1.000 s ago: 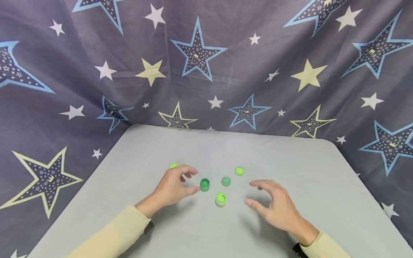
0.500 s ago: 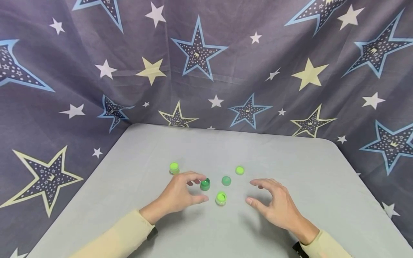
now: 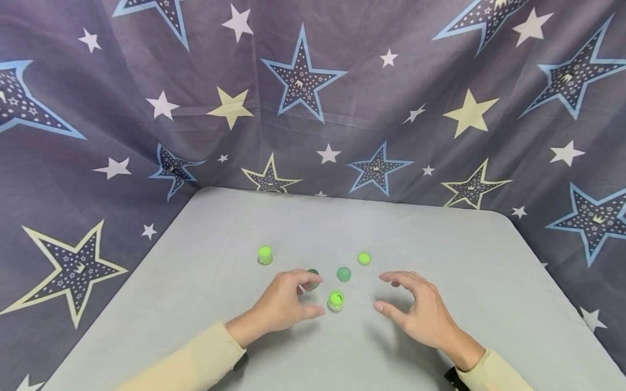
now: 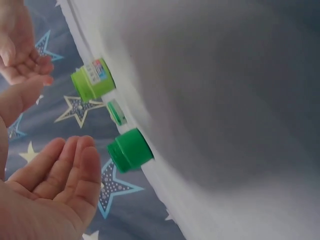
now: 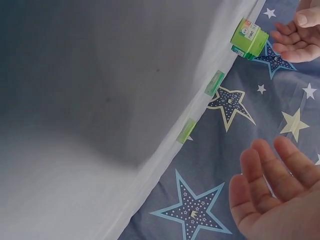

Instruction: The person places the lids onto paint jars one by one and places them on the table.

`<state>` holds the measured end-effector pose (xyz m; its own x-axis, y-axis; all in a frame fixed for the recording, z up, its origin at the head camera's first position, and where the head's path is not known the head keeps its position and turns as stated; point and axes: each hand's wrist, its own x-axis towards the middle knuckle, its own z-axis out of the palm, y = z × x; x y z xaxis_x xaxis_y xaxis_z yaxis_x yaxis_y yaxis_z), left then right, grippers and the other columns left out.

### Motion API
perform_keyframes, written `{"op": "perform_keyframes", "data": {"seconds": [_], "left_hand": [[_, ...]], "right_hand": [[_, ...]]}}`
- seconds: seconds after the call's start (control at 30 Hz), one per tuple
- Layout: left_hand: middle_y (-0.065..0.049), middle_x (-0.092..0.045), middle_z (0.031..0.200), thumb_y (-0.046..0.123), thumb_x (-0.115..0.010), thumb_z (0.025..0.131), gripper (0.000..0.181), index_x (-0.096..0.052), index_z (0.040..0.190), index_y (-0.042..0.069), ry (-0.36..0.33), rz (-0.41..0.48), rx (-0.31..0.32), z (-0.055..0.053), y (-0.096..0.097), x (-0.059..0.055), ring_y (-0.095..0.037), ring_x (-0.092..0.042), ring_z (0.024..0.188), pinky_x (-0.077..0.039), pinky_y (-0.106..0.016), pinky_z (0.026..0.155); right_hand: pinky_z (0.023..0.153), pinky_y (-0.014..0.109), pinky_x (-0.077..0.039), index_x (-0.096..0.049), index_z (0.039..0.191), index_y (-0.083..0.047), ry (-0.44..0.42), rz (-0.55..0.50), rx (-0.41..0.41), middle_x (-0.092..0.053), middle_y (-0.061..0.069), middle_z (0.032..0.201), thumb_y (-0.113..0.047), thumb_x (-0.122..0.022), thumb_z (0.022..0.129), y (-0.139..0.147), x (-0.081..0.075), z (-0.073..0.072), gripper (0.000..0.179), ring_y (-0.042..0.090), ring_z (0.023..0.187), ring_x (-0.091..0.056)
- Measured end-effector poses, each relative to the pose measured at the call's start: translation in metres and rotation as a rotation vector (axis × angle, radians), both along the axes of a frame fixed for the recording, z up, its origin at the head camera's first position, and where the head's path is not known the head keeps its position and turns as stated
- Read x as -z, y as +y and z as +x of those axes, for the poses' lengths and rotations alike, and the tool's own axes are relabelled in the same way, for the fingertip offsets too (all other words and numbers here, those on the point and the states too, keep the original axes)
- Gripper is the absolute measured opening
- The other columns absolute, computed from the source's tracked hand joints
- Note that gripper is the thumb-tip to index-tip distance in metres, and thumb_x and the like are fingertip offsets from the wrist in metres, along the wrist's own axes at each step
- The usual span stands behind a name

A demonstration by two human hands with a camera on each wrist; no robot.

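Note:
My left hand [image 3: 288,301] hovers over the table with thumb and fingers spread apart, holding nothing. Its fingertips partly hide an uncapped dark green paint jar [image 4: 131,151] in the head view. Just right of the thumb tip stands an uncapped light green paint jar [image 3: 335,300] with a label [image 4: 96,72] on its side. My right hand [image 3: 415,312] is held off to the right, fingers relaxed and parted, with nothing in it. Between the hands, farther back, lie a dark green lid [image 3: 344,274] and a light green lid [image 3: 364,258].
A light green jar [image 3: 265,256] with its lid on stands back left, beyond the left hand. The pale grey tabletop [image 3: 235,217] runs back to a dark star-print curtain [image 3: 313,141] that rises behind and on both sides.
My left hand has moved right and toward me, from beside the capped light green jar to near the uncapped jars. My right hand and the jars have stayed put.

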<state>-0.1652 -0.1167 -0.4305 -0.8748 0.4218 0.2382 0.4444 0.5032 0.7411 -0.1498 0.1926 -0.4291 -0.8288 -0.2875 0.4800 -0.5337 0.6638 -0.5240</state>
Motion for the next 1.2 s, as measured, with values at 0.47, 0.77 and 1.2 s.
{"op": "perform_keyframes", "data": {"seconds": [0.47, 0.77, 1.2], "left_hand": [[-0.009, -0.072, 0.114, 0.016, -0.092, 0.073, 0.054, -0.071, 0.121, 0.003, -0.008, -0.131, -0.032, -0.004, 0.017, 0.006, -0.021, -0.068, 0.098, -0.057, -0.028, 0.082], [-0.006, -0.072, 0.108, 0.018, -0.093, 0.072, 0.056, -0.070, 0.122, 0.004, -0.036, -0.184, -0.046, -0.006, 0.025, 0.008, -0.017, -0.066, 0.094, -0.056, -0.026, 0.078], [-0.005, -0.071, 0.112, 0.016, -0.092, 0.073, 0.054, -0.070, 0.122, 0.004, -0.091, -0.199, -0.055, -0.009, 0.033, 0.009, -0.018, -0.067, 0.094, -0.055, -0.025, 0.077]], "right_hand": [[0.081, 0.046, -0.054, -0.071, 0.121, -0.021, -0.006, -0.009, 0.003, -0.071, -0.009, 0.115, -0.030, -0.090, 0.079, 0.000, 0.000, 0.001, 0.047, 0.013, 0.101, -0.064], [0.082, 0.049, -0.055, -0.072, 0.121, -0.020, -0.029, -0.012, 0.003, -0.070, -0.010, 0.116, -0.033, -0.089, 0.080, 0.001, 0.001, 0.001, 0.047, 0.013, 0.101, -0.064], [0.084, 0.050, -0.055, -0.072, 0.120, -0.019, -0.058, -0.014, 0.013, -0.069, -0.012, 0.116, -0.032, -0.091, 0.077, 0.003, 0.001, 0.002, 0.049, 0.011, 0.103, -0.063]]}}
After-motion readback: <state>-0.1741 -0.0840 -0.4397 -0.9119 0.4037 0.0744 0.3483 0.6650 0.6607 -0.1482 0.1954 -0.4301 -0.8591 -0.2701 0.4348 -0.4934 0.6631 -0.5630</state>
